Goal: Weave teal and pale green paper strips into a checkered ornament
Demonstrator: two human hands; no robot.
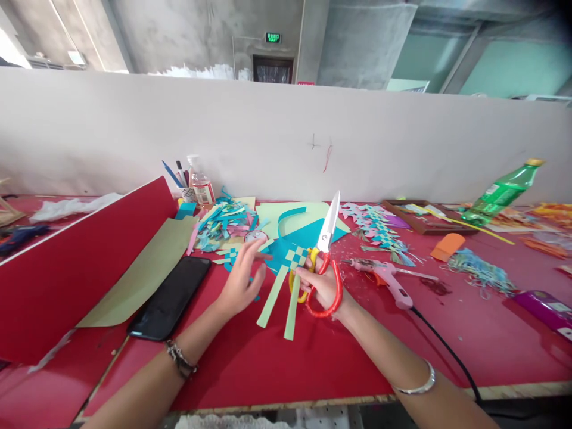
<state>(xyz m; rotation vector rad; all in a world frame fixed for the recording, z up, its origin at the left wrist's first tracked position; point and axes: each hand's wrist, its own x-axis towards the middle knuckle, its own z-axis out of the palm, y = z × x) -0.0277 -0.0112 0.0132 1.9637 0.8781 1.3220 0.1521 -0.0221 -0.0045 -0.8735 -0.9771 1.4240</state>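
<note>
My right hand point(322, 283) grips a pair of scissors point(329, 229) with one red and one yellow handle, blades pointing up and away. Between its thumb and fingers is also a small woven paper piece point(295, 258), checkered in blue and pale green. Two pale green tails hang from it toward me. My left hand point(243, 277) hovers just left of the weave, fingers apart and holding nothing. Behind the hands lie blue paper point(308, 236) and a light green sheet point(272, 211). Another checkered paper piece point(229, 256) rests beyond my left hand, partly hidden.
Paper scraps point(223, 225) are heaped at the back left. A black phone point(170, 300) and a red upright board point(89, 268) stand left. On the right are a pink glue gun point(391, 279) with its cord, finished-looking woven strips point(378, 229), a thread bundle point(480, 271) and a green bottle point(504, 192).
</note>
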